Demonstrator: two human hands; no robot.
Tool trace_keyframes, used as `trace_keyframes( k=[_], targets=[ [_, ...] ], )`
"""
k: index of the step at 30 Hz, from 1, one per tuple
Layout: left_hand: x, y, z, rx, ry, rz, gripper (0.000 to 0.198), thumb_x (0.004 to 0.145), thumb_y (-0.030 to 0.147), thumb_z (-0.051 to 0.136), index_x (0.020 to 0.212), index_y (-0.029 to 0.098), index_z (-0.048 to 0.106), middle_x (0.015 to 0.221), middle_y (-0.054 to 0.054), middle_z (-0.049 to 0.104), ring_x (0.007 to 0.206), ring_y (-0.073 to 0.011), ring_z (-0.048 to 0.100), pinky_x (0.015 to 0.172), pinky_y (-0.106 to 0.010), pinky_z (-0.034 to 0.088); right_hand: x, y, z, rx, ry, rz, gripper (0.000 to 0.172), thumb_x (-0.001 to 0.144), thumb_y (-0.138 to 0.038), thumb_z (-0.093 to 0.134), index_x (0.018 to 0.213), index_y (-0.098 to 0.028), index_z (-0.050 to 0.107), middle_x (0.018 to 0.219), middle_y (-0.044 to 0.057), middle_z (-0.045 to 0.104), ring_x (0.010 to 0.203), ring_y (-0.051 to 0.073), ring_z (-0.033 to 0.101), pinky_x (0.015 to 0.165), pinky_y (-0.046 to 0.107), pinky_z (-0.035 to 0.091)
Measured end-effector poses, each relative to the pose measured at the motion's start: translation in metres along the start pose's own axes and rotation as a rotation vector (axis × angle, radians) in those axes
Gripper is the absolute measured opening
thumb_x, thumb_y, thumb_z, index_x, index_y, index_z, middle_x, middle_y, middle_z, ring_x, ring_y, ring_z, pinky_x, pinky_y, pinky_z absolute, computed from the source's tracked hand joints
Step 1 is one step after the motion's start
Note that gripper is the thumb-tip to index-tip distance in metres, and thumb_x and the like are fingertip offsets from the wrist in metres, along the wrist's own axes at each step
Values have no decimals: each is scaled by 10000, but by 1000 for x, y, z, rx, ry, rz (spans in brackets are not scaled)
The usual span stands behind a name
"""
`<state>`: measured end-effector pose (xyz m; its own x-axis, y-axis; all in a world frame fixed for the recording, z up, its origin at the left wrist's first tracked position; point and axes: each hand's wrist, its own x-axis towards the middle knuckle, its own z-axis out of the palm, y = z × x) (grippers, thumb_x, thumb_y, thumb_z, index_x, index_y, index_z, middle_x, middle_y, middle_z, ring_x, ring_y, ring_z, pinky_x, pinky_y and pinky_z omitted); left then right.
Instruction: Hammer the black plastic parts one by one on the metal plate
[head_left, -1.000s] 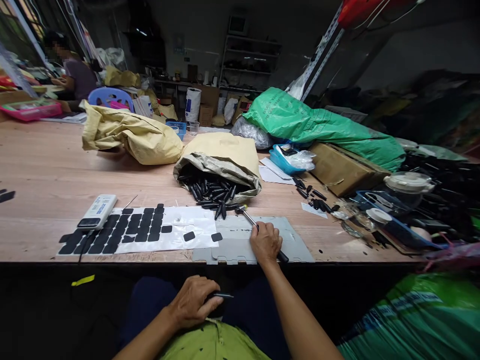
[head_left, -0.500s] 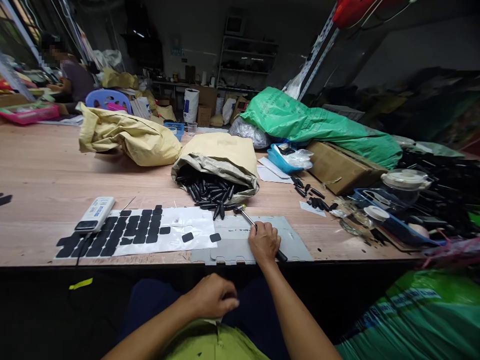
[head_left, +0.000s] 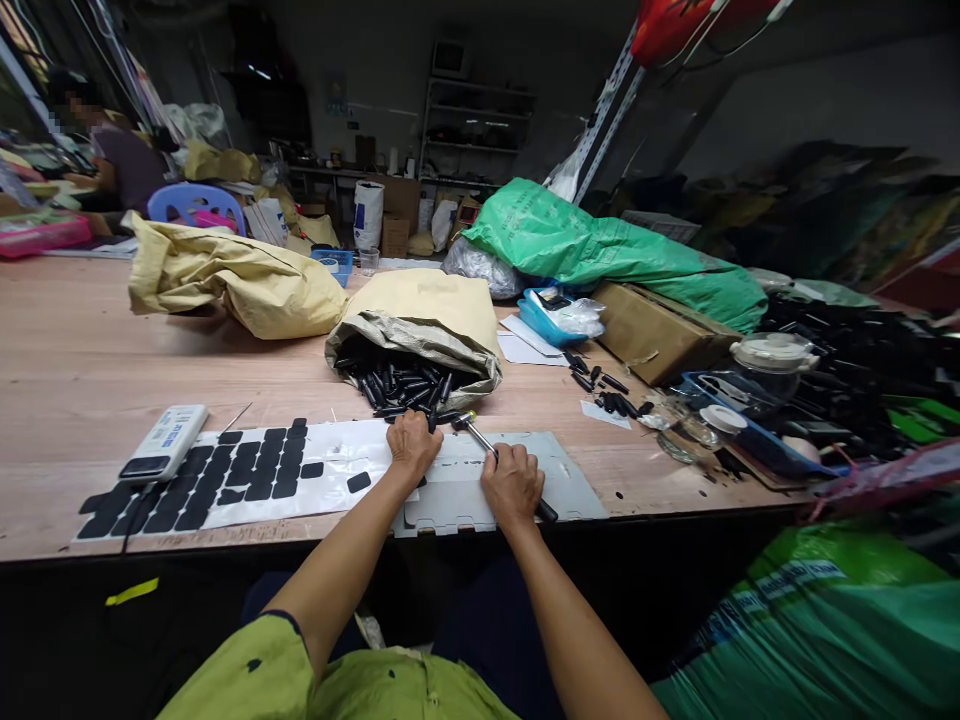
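Note:
My left hand (head_left: 414, 445) is at the mouth of a beige sack (head_left: 424, 298), fingers curled on a black tapered plastic piece (head_left: 433, 420) at the front of the spilled heap. Many similar glossy black pieces (head_left: 401, 382) lie inside the sack's opening. On the grey sheet (head_left: 574, 490), my right hand (head_left: 514, 487) is wrapped around a small hammer (head_left: 481, 437) with a metal shaft and black grip. Its head, with a yellowish end, rests near the heap. To the left, a white sheet (head_left: 330, 503) carries rows of black rounded-square pads (head_left: 262, 468).
A white electronic device (head_left: 166, 440) with a cable sits at the left. Another beige sack (head_left: 247, 280) lies behind. On the right are a cardboard box (head_left: 660, 330), loose black parts (head_left: 619, 404) and a clear lidded jar (head_left: 772, 370). A person (head_left: 124, 160) sits far left.
My left hand has risen from my lap to the black pieces at the sack's mouth. The right hand keeps hold of the hammer. The view has shifted slightly to the right.

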<state>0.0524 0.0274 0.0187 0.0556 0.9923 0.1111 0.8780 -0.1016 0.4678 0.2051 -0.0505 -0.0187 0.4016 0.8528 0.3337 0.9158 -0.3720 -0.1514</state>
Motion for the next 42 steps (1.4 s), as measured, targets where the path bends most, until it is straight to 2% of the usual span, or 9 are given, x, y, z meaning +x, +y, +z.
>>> trace_keyframes(
  k=[7, 12, 17, 21, 24, 28, 32, 35, 42],
  targets=[
    [-33, -25, -38, -12, 35, 167, 88, 760, 282, 637, 774, 196, 628, 841, -59, 656, 836, -228, 584, 713, -321, 424, 0, 0, -2, 8, -15, 7, 242, 952, -316, 480, 1054, -188, 658, 1022, 93, 599, 941, 224, 484, 734, 322, 280],
    [-54, -74, -68, 23, -136, 309, 77, 716, 250, 672, 729, 194, 620, 744, -30, 611, 778, -212, 552, 703, -324, 404, -1, -2, -3, 18, -12, 20, 238, 938, -315, 496, 1049, -186, 662, 1035, 97, 605, 946, 229, 490, 742, 332, 286],
    [-61, -106, -55, -178, -176, 299, 101, 772, 279, 670, 838, 203, 667, 822, -19, 633, 813, -197, 543, 714, -312, 406, -1, -1, -4, 41, -48, 48, 265, 935, -318, 496, 1083, -186, 672, 1052, 104, 607, 963, 234, 494, 763, 337, 308],
    [-61, -111, -46, -238, -155, 312, 111, 785, 291, 686, 859, 208, 687, 855, -18, 644, 836, -193, 544, 743, -315, 407, 1, 1, -7, 92, -64, 86, 268, 942, -294, 473, 1065, -172, 677, 1050, 111, 616, 971, 239, 509, 785, 344, 335],
    [-60, -110, -47, -251, -165, 286, 107, 774, 287, 705, 848, 209, 698, 836, -11, 637, 825, -190, 545, 739, -313, 408, -5, 0, -14, 209, 38, 108, 295, 953, -298, 434, 1073, -148, 659, 1066, 127, 612, 988, 242, 529, 803, 341, 371],
    [-59, -109, -48, -255, -170, 266, 108, 759, 276, 728, 841, 206, 718, 810, -9, 632, 817, -188, 546, 735, -311, 406, -37, -10, -29, 517, 102, -50, 360, 987, -376, 349, 1027, -157, 632, 1004, 121, 621, 959, 221, 573, 834, 324, 432],
    [-59, -109, -47, -252, -164, 258, 108, 751, 264, 741, 846, 213, 735, 802, -5, 638, 815, -186, 545, 742, -309, 401, -82, -30, -42, 757, -76, -223, 334, 991, -410, 387, 1000, -186, 634, 955, 88, 644, 911, 189, 604, 851, 303, 472],
    [-58, -110, -45, -247, -167, 255, 119, 750, 260, 751, 856, 208, 738, 805, -6, 645, 819, -185, 546, 738, -304, 395, -103, -42, -45, 810, -176, -274, 321, 999, -392, 392, 1022, -194, 643, 954, 74, 650, 885, 176, 616, 820, 293, 489],
    [-56, -112, -40, -260, -136, 253, 91, 724, 231, 777, 790, 198, 725, 776, 1, 648, 787, -172, 533, 718, -289, 376, -109, -49, -41, 743, -146, -305, 299, 1002, -357, 396, 1050, -195, 642, 951, 61, 642, 854, 164, 613, 786, 284, 483]
  ],
)
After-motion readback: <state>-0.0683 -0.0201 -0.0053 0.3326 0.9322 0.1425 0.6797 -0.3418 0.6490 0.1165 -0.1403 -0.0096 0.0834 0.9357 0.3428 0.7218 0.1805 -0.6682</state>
